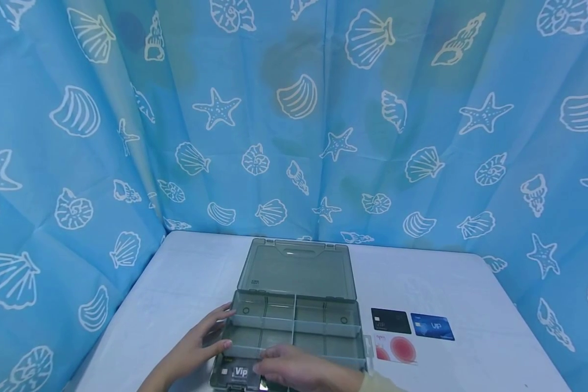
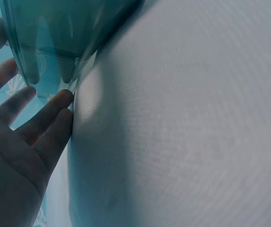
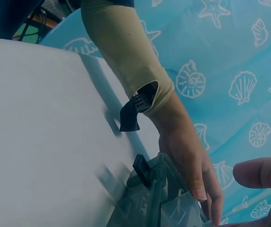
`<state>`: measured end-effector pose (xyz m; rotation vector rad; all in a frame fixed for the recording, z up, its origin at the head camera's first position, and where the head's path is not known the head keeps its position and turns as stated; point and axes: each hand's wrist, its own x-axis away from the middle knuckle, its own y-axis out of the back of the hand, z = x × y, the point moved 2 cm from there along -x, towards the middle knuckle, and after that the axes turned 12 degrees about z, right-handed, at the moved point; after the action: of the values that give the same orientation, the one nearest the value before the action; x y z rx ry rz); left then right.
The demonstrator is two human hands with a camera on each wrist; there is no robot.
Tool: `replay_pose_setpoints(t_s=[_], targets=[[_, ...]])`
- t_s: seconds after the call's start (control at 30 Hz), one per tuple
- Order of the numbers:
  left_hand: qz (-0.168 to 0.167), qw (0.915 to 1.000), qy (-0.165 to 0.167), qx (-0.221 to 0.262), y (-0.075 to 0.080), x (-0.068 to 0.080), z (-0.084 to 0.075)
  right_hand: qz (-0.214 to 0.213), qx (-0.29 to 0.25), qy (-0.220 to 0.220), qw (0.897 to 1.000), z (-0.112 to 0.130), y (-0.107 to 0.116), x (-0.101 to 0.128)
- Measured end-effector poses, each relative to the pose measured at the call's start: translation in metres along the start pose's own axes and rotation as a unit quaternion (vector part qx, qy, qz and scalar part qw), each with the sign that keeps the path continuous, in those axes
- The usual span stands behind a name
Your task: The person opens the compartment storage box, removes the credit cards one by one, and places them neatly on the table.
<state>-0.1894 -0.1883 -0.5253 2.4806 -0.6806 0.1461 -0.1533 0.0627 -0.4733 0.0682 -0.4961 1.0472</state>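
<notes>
A grey translucent divided box (image 1: 294, 326) stands with its lid (image 1: 298, 269) folded back. My left hand (image 1: 196, 343) steadies its left side; thumb and fingertips touch the wall. In the left wrist view that hand (image 2: 22, 132) has its fingers spread against the box side. My right hand (image 1: 299, 366) is over the front row, its fingertips touching the right end of a black Vip card (image 1: 240, 372) lying in the front left compartment. In the right wrist view, its thumb (image 3: 263, 174) stands apart from the finger below. The palm side is hidden.
To the box's right lie a black VIP card (image 1: 391, 321), a blue VIP card (image 1: 432, 326) and a white card with red circles (image 1: 396, 349). They rest on a white-covered table (image 1: 475, 337). A blue shell-patterned curtain (image 1: 294, 136) encloses the back and sides.
</notes>
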Motion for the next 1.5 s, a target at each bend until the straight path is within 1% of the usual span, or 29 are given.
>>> replay_pose_setpoints(t_s=[0.07,0.23,0.3,0.4,0.47,0.6,0.7,0.8,0.9,1.0,1.13,1.23,1.37,1.5], targets=[[-0.001,1.0,0.001,0.001,0.0,0.0,-0.001,0.0,0.031,0.0,1.0,-0.008,0.006,-0.005],[-0.005,1.0,0.005,0.001,0.0,0.001,-0.002,-0.033,0.051,0.019,0.998,-0.007,0.004,-0.003],[-0.007,1.0,0.004,0.0,0.0,0.0,-0.001,-0.057,0.022,0.048,0.997,0.0,-0.003,0.002],[-0.006,1.0,-0.006,-0.002,-0.001,0.0,0.0,-0.072,-0.012,0.087,0.994,0.001,-0.007,0.001],[-0.008,0.9999,-0.011,-0.005,-0.001,0.0,0.0,-0.073,-0.039,0.111,0.99,0.002,-0.008,0.001],[-0.006,0.9996,-0.024,-0.009,-0.001,0.0,0.002,-0.072,-0.049,0.132,0.987,0.004,-0.007,-0.003],[-0.001,0.9994,-0.034,-0.007,0.0,0.001,0.003,-0.074,-0.054,0.141,0.986,0.004,-0.006,-0.01],[0.005,0.9995,-0.032,-0.003,0.001,0.0,0.003,-0.074,-0.048,0.143,0.986,0.002,-0.005,-0.018],[0.006,0.9998,-0.022,-0.002,0.001,0.0,0.001,-0.073,-0.013,0.142,0.987,0.002,-0.005,-0.024],[0.005,0.9999,-0.015,0.001,0.001,0.0,0.001,-0.083,0.047,0.138,0.986,0.002,-0.005,-0.028],[0.007,0.9998,-0.019,0.005,0.0,0.0,0.002,-0.111,0.126,0.129,0.977,-0.001,-0.008,-0.034],[0.009,0.9996,-0.026,0.005,0.0,0.0,0.002,-0.125,0.167,0.13,0.969,-0.003,-0.01,-0.039],[0.007,0.9996,-0.027,0.001,0.0,0.0,0.002,-0.13,0.196,0.127,0.964,-0.003,-0.011,-0.042],[0.001,0.9998,-0.018,-0.007,0.001,-0.001,0.001,-0.122,0.197,0.123,0.965,-0.003,-0.01,-0.042]])
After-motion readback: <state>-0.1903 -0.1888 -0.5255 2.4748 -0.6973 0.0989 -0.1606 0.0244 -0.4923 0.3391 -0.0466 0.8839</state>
